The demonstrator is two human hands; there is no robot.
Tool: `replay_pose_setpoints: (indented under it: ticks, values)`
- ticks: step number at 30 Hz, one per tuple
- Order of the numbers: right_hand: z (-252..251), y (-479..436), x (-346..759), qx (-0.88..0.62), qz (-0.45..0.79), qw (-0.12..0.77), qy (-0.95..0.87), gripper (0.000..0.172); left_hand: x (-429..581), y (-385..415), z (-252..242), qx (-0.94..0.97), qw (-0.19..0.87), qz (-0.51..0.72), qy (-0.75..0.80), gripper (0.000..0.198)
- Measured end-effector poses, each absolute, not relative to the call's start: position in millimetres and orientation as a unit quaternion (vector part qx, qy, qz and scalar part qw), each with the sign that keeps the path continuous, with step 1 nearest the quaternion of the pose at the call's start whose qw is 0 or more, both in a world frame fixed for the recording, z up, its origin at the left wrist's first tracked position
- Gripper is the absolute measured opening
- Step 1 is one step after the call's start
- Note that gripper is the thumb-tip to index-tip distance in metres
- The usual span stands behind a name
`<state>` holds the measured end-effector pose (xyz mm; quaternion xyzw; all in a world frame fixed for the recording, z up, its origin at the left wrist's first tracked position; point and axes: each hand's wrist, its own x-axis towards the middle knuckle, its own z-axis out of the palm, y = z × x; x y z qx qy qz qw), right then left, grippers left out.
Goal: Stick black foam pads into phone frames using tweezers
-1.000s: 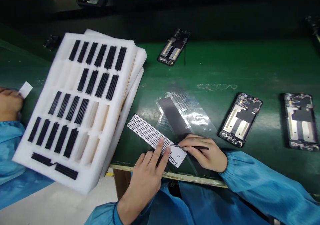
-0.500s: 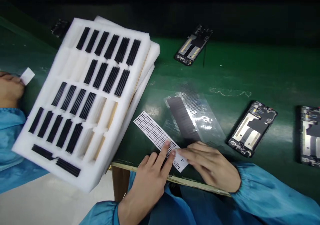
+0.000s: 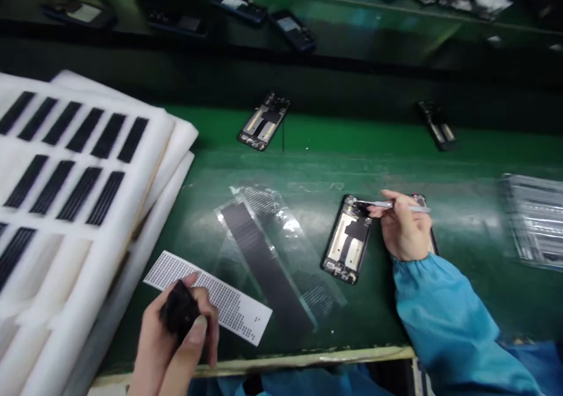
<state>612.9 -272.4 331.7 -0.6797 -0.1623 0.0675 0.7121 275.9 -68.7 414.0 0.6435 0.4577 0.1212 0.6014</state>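
My left hand (image 3: 176,331) is closed round a small black object (image 3: 179,312), over a white sheet with rows of black dots (image 3: 233,308). My right hand (image 3: 407,226) grips slim metal tweezers (image 3: 411,207), their tip at the upper part of an opened phone body (image 3: 352,240) lying on the green table. A second phone body (image 3: 421,199) is partly hidden behind my right hand. Between my hands lie clear film sheets (image 3: 288,226) and a dark strip (image 3: 259,261).
Stacked white foam trays (image 3: 101,176) with black pieces in slots stand at the left. Another phone body (image 3: 264,120) lies behind the films, and a smaller part (image 3: 437,125) at the back right. Clear plastic trays (image 3: 539,220) sit at far right. Phones (image 3: 240,6) rest on a shelf.
The view has shifted right and up. Both hands have left the dotted sheet's far end; the left now holds a black object and the right holds tweezers at a phone body.
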Motion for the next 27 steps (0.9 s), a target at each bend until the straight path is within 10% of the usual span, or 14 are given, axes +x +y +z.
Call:
replay_pose_setpoints:
  ticks: [11,27]
  values:
    - [327,-275,608,-0.786,0.062,0.589,-0.178,0.034,373,-90,388,0.973,0.221,-0.028,-0.061,0.064]
    - [329,-286,604,-0.795,-0.026,0.558,-0.236,0.023,415,-112,367,0.942,0.320,-0.076,-0.061,0.067]
